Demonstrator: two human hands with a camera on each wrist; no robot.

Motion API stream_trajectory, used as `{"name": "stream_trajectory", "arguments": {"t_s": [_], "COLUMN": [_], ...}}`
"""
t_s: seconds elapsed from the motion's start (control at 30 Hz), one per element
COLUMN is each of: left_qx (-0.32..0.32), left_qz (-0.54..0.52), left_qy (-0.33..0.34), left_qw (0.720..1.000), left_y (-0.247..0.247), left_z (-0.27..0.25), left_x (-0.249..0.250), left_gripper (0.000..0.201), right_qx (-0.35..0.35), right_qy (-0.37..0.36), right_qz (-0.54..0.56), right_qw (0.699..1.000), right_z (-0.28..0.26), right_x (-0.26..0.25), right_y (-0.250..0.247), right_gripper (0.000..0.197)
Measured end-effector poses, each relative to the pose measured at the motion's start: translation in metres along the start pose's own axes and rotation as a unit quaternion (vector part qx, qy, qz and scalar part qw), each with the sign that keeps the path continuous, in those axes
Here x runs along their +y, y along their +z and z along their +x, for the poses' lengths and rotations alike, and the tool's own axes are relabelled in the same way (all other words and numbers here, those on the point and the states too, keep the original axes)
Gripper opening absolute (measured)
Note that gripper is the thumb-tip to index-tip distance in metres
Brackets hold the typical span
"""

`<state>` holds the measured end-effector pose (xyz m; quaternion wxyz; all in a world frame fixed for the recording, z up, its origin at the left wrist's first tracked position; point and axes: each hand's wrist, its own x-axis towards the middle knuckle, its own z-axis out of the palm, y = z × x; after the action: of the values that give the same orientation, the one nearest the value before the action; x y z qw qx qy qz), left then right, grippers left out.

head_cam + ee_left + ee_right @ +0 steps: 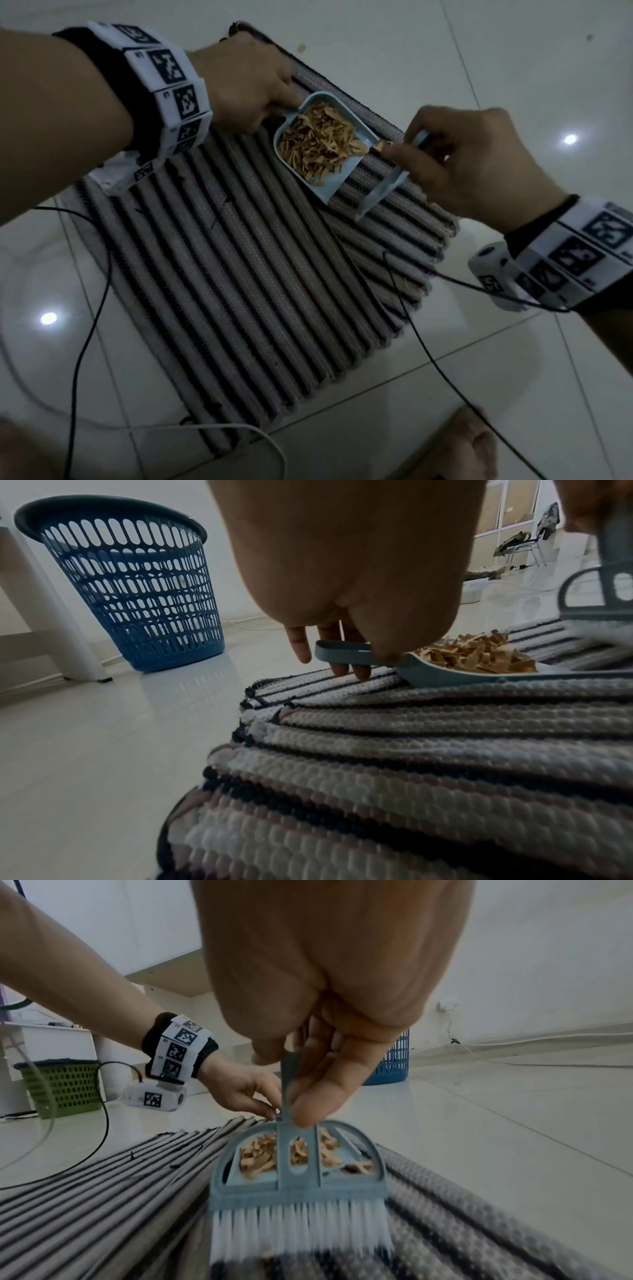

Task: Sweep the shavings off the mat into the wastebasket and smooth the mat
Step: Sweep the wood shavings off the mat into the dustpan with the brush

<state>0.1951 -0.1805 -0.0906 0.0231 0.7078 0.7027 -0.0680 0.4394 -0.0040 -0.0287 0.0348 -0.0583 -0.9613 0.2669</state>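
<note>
The shavings (320, 144) are thin, curled tan strips, heaped in a pale blue dustpan (317, 190) that lies flat on the mat (219, 274) near its far corner. A stray shaving (380, 146) sits at the pan's lip, just beside the brush (383, 190). The mat is woven in ribbed stripes of beige, white and dark blue, and lies on a glossy white tiled floor (513, 377). The left hand (246, 82) grips the pan's handle (342, 650), thumb on top and fingers curled beneath. The right hand (469, 164) pinches the brush's handle, white bristles (301, 1229) down on the mat. A blue slotted wastebasket (133, 588) stands on the floor beyond the mat.
</note>
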Motion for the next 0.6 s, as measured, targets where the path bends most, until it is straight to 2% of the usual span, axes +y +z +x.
{"name": "stream_trajectory", "arguments": {"t_s": [0.07,0.13,0.17,0.27,0.4,0.5,0.6], "left_qx": [-0.002,-0.002,-0.003,0.0,0.001,0.001,0.002], "left_qz": [0.0,0.003,0.003,-0.001,-0.004,0.003,0.008], "left_qy": [0.0,0.001,0.001,-0.004,-0.016,-0.013,-0.013], "left_qw": [1.0,1.0,1.0,1.0,1.0,1.0,1.0], "left_y": [-0.003,-0.005,-0.006,-0.008,-0.006,-0.005,-0.007], "left_z": [-0.001,-0.003,-0.003,-0.005,-0.006,-0.006,-0.007], "left_x": [0.001,0.001,0.0,-0.001,-0.001,0.0,0.002], "left_gripper": [0.036,0.034,0.033,0.031,0.032,0.034,0.034], "right_qx": [0.03,0.027,0.004,-0.121,-0.24,-0.225,-0.128], "right_qy": [0.004,0.008,0.009,0.018,0.03,-0.003,-0.003], "right_qz": [-0.006,-0.011,-0.013,-0.02,-0.007,-0.002,-0.011], "right_qw": [1.0,1.0,1.0,0.992,0.97,0.974,0.992], "right_z": [0.001,-0.003,-0.007,-0.025,-0.053,-0.066,-0.06], "right_x": [-0.002,-0.002,-0.001,-0.001,-0.001,-0.002,-0.005], "right_y": [-0.011,-0.025,-0.032,-0.041,-0.024,-0.002,0.01], "right_gripper": [0.041,0.039,0.038,0.036,0.041,0.039,0.039]}}
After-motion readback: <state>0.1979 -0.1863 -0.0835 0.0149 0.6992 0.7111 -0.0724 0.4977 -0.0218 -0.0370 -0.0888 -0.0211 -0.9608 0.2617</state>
